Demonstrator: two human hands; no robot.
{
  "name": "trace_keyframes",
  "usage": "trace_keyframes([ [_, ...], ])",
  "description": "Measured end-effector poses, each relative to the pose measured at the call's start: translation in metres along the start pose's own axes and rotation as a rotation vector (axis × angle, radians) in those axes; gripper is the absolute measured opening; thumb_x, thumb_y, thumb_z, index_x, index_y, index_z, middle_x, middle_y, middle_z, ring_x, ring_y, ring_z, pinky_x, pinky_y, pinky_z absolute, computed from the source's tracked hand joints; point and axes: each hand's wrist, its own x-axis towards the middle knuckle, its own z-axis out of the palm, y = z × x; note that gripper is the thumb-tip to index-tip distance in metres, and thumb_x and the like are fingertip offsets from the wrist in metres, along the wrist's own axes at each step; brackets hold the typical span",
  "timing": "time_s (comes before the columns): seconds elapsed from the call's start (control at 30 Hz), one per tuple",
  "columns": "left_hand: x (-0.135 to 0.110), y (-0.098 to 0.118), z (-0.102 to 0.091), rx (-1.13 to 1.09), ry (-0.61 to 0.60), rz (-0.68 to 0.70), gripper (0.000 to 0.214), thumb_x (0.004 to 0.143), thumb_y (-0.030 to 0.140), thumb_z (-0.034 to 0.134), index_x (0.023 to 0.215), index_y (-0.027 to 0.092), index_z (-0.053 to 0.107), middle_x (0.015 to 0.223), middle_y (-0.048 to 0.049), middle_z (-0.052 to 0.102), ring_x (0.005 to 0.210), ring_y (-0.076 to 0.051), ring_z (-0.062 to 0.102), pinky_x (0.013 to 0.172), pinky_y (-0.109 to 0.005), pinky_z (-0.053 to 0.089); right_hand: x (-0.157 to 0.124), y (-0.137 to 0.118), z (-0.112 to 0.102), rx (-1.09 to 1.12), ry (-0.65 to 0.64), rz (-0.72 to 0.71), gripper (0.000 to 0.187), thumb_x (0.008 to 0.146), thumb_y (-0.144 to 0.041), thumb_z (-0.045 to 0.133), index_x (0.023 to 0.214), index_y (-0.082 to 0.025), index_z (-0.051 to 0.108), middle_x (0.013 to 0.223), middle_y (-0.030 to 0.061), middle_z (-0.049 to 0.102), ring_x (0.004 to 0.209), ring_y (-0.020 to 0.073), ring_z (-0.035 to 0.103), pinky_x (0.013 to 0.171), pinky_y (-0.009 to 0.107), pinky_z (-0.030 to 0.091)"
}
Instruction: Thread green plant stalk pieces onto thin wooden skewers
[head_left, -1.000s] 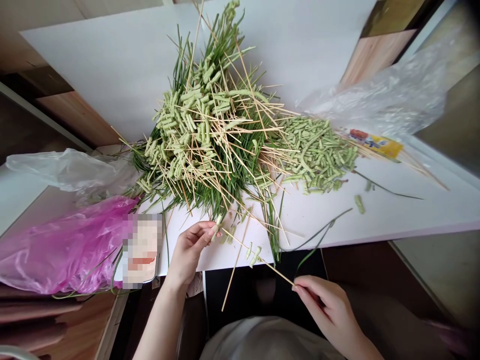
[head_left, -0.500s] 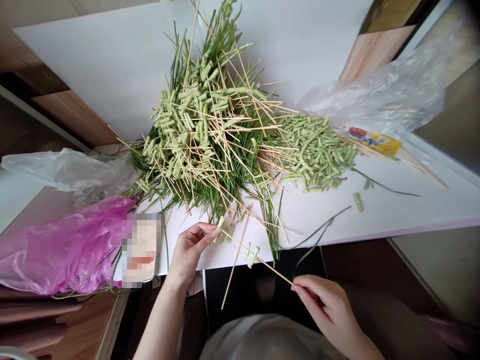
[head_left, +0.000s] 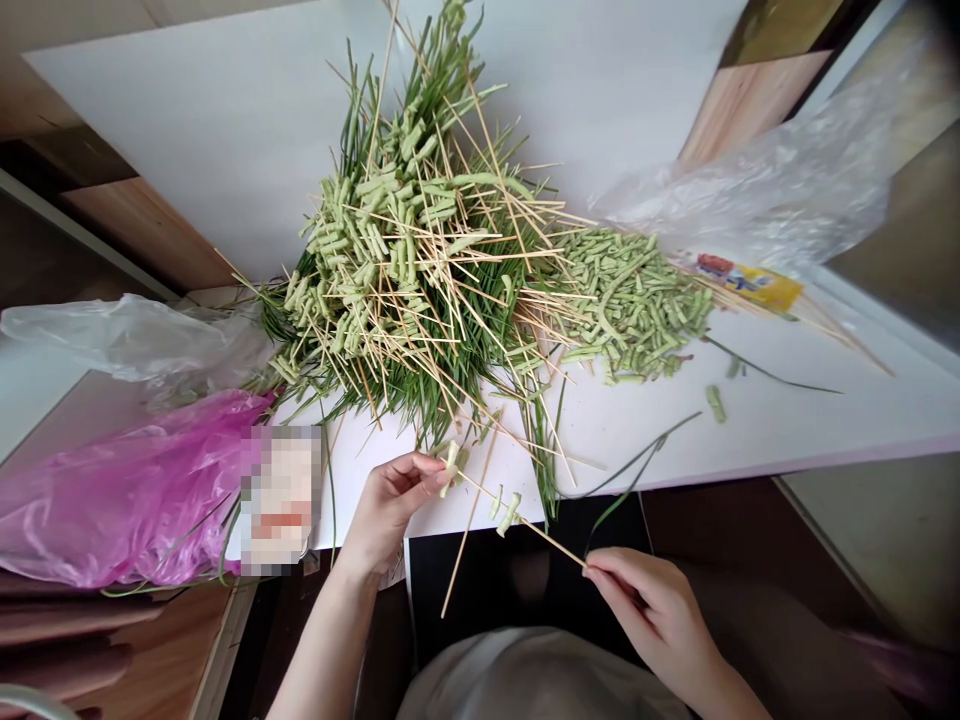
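Note:
My right hand (head_left: pixel 652 600) pinches the lower end of a thin wooden skewer (head_left: pixel 553 543) between thumb and fingers. The skewer slants up to the left, with two pale green bean pieces (head_left: pixel 508 512) threaded crosswise near its middle. At its other end my left hand (head_left: pixel 397 500) is closed, thumb and fingertips pinching another green bean piece (head_left: pixel 451 458) that sits on the skewer near the tip. Beyond the hands rises a big heap of loaded bean skewers (head_left: pixel 390 240) lying over long green leafy stalks (head_left: pixel 435 390).
Loose cut bean pieces (head_left: pixel 637 310) are piled right of the heap. A yellow packet (head_left: pixel 765 288) with skewers and a clear plastic bag (head_left: pixel 757 190) lie farther right. On the left are a pink plastic bag (head_left: pixel 135 490) and a blurred-out phone-like object (head_left: pixel 281 500). One skewer (head_left: pixel 469 545) overhangs the table edge.
My left hand has shifted slightly right and down along the skewer with its bean piece, and the skewer tip now shows beyond the piece. My right hand stays nearly still.

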Motion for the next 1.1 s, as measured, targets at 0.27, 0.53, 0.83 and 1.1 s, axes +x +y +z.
trace_keyframes([
  [0.27, -0.008, 0.002, 0.014, 0.159, -0.185, 0.019, 0.022, 0.077, 0.04, 0.086, 0.085, 0.02, 0.08, 0.087, -0.0057, 0.077, 0.077, -0.019, 0.066, 0.073, -0.029, 0.05, 0.004, -0.003, 0.001, 0.015, 0.032, -0.002, 0.015, 0.103, -0.013, 0.054, 0.094, -0.022, 0.062, 0.074, -0.0009, 0.066, 0.056, 0.012, 0.06, 0.056, 0.021, 0.047],
  [0.53, 0.016, 0.007, -0.028, 1.009, 0.134, 0.466, 0.015, 0.087, 0.035, 0.073, 0.097, 0.025, 0.078, 0.098, -0.0075, 0.076, 0.08, -0.025, 0.063, 0.078, -0.036, 0.049, 0.001, 0.004, 0.0, -0.008, 0.069, 0.044, 0.014, 0.104, -0.017, 0.055, 0.094, -0.022, 0.064, 0.074, -0.0011, 0.066, 0.055, 0.0123, 0.059, 0.054, 0.022, 0.045],
  [0.83, 0.018, -0.001, -0.028, 0.763, 0.147, 0.321, 0.02, 0.089, 0.043, 0.071, 0.092, 0.023, 0.073, 0.089, -0.005, 0.073, 0.072, -0.02, 0.059, 0.068, -0.031, 0.045, -0.002, 0.003, 0.003, -0.019, 0.039, 0.049, 0.016, 0.104, -0.017, 0.054, 0.092, -0.022, 0.063, 0.068, -0.0022, 0.06, 0.051, 0.0123, 0.052, 0.051, 0.023, 0.042],
  [1.1, 0.013, 0.002, -0.023, 0.174, 0.038, 0.118, 0.031, 0.08, 0.049, 0.082, 0.089, 0.02, 0.077, 0.079, -0.0034, 0.072, 0.071, -0.015, 0.057, 0.066, -0.025, 0.043, -0.001, 0.001, 0.003, 0.011, 0.037, 0.01, 0.015, 0.102, -0.013, 0.055, 0.095, -0.022, 0.064, 0.073, -0.0006, 0.066, 0.055, 0.0127, 0.059, 0.055, 0.022, 0.047],
])
